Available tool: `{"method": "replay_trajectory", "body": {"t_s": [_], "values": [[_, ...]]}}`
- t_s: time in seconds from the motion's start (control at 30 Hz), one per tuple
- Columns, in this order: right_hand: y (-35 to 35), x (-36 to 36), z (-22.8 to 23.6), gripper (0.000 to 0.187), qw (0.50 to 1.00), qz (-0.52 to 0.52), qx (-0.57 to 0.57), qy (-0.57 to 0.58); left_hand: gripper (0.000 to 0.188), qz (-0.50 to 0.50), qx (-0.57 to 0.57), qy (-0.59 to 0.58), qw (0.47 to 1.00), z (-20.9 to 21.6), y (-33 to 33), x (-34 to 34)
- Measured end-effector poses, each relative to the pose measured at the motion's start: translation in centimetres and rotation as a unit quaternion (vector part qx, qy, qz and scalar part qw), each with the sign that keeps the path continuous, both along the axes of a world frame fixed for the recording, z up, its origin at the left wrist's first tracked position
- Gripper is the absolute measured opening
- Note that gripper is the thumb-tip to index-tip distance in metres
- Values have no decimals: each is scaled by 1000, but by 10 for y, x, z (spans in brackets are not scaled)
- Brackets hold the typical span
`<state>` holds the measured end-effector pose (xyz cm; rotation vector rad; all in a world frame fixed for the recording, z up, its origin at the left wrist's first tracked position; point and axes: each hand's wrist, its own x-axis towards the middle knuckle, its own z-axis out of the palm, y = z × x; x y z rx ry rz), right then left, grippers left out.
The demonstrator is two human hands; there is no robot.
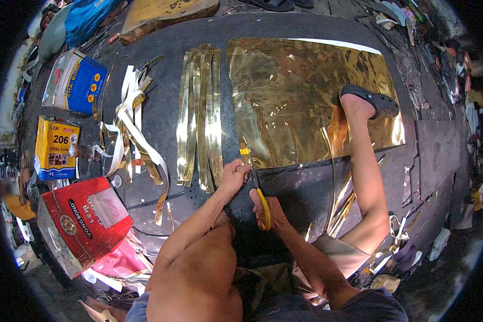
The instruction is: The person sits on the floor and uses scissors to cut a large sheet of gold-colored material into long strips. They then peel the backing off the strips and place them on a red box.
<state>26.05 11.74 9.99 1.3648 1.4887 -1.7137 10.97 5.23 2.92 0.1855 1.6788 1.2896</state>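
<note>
While the right hand [271, 213] grips yellow-handled scissors [264, 208], their blades up toward 12 o'clock, the left hand [235, 176] is closed at the near-left corner of a mirror-gold sheet [300, 107]; exactly what it pinches is too small to tell. The sheet lies at 1 to 2 o'clock on a dark surface [150, 206], its right side under a foot in a dark perforated clog [385, 104]. Long gold strips [201, 118] lie side by side at 11 o'clock, with tangled white-and-gold strips [129, 112] at 10. Leftward sit a blue-labelled container [80, 83] at 10, a yellow tin [58, 142] at 9 and a red carton [83, 220] at 8.
</note>
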Motion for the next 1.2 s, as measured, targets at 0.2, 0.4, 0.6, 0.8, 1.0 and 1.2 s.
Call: {"method": "replay_trajectory", "body": {"t_s": [0.2, 0.4, 0.6, 0.8, 1.0, 1.2], "values": [[4, -20, -2, 51, 994, -36, 63, 88, 24, 15, 28, -16, 999, -1, -1, -4], [22, -47, -29, 43, 990, -49, 44, 128, 23, 10, 66, -52, 996, 13, 0, -8], [44, -70, -58, 66, 973, -84, 27, 214, 21, 0, 40, -48, 998, 40, 0, -13], [78, -118, -83, 71, 962, 10, 159, 221, 17, 3, 67, -53, 996, 60, -1, -14], [111, -171, -65, 80, 971, 5, 174, 164, 22, -24, 70, -22, 997, 74, -7, -19], [128, -228, -37, 103, 968, -100, 172, 152, 26, -2, 106, -37, 994, 82, -13, -22]]}}
